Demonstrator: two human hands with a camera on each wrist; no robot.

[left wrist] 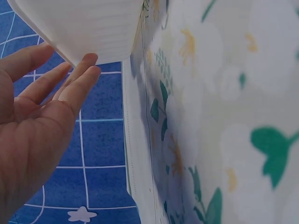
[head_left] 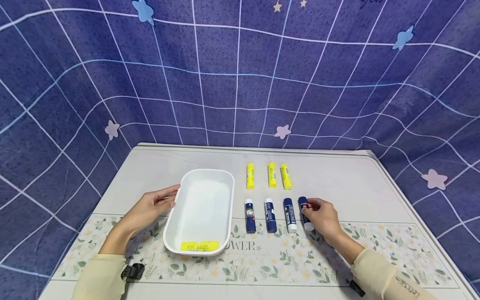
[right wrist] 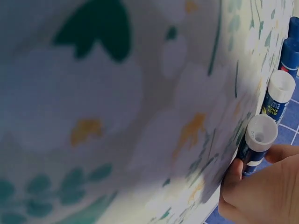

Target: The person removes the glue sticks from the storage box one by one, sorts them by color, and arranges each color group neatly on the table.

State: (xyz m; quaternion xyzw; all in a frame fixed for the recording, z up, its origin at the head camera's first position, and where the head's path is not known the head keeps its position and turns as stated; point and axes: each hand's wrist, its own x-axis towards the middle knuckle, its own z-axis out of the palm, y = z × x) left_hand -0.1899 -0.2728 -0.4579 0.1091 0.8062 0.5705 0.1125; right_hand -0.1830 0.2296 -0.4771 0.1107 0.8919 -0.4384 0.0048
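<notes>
My left hand (head_left: 151,206) is at the left side of a white plastic tray (head_left: 204,204), its fingers relaxed against the rim; the left wrist view shows the fingertips (left wrist: 88,58) at the tray's edge. Yellow glue stick packaging (head_left: 200,246) lies along the tray's near wall; I cannot tell whether it is one stick or two. With thumb and fingers, my right hand (head_left: 323,217) pinches a dark blue glue stick (head_left: 304,210) with a white end, lying rightmost in the near row. That white end (right wrist: 261,132) faces the right wrist camera.
Left of the held stick lie three more blue glue sticks (head_left: 290,214), spaced side by side. Farther back are three yellow glue sticks (head_left: 250,176). A flowered strip (head_left: 247,266) crosses the white table (head_left: 337,175), and a blue gridded cloth (head_left: 240,83) hangs behind.
</notes>
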